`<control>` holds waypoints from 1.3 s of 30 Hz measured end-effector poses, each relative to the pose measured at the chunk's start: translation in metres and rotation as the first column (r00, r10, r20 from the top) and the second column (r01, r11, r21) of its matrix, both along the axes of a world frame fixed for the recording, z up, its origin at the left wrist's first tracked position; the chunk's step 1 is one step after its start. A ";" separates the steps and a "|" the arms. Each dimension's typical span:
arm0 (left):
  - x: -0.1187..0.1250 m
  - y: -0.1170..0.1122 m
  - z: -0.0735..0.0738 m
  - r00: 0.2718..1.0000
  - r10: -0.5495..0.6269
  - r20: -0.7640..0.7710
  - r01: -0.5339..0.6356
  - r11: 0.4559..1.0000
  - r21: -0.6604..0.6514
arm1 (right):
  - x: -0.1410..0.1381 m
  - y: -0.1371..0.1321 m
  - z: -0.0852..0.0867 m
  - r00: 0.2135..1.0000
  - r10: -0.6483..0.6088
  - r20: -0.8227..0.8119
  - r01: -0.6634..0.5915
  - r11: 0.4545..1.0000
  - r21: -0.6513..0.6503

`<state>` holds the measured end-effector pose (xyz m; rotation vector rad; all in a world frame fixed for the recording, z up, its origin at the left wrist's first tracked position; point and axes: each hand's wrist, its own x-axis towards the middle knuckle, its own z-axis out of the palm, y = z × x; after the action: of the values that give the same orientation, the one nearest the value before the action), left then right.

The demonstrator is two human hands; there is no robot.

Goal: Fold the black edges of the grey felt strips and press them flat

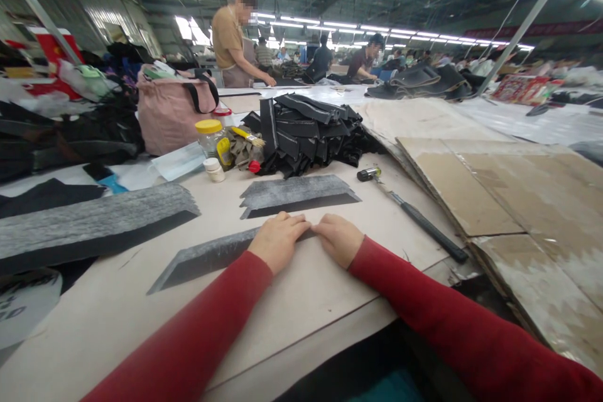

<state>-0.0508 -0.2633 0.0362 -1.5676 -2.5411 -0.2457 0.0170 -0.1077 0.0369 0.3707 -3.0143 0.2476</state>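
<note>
A long dark strip of material (207, 255) with slanted ends lies on the pale work board (301, 320). My left hand (279, 240) rests over the strip, its fingers closed on the upper edge. Close beside it, my right hand (338, 239) has its fingers pressed together at the strip's right end, thumb toward my left fingers. Just beyond both hands sits a fanned stack of grey-and-black strips (301, 191). Another layered stack of long strips (94, 220) spreads out on the left. My palms and the strip's right end are mostly hidden.
A hammer (419, 220) lies to the right, beside flat cardboard sheets (490, 182). Behind stand a heap of black pieces (306, 132), a yellow-lidded jar (210, 138), a small white bottle (214, 170), a brush (248, 136) and a pink bag (164, 113). A co-worker (233, 38) stands farther back.
</note>
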 end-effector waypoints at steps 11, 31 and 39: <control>0.005 0.000 0.007 0.991 0.082 -0.102 -0.084 0.996 -0.012 | 0.020 -0.001 0.001 0.998 0.013 -0.060 -0.001 0.980 0.200; 0.003 -0.015 -0.003 0.954 0.286 0.084 -0.294 0.950 0.103 | -0.045 0.003 0.011 0.898 -0.090 0.431 0.312 0.820 -0.480; -0.005 -0.016 0.001 0.938 0.199 0.285 -0.265 0.940 0.215 | -0.036 0.010 0.010 0.889 -0.019 0.458 0.352 0.668 -0.656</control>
<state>-0.0553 -0.2791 0.0368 -1.1945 -2.7242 -0.7552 -0.0193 -0.0975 0.0467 -0.1041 -2.9394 1.6306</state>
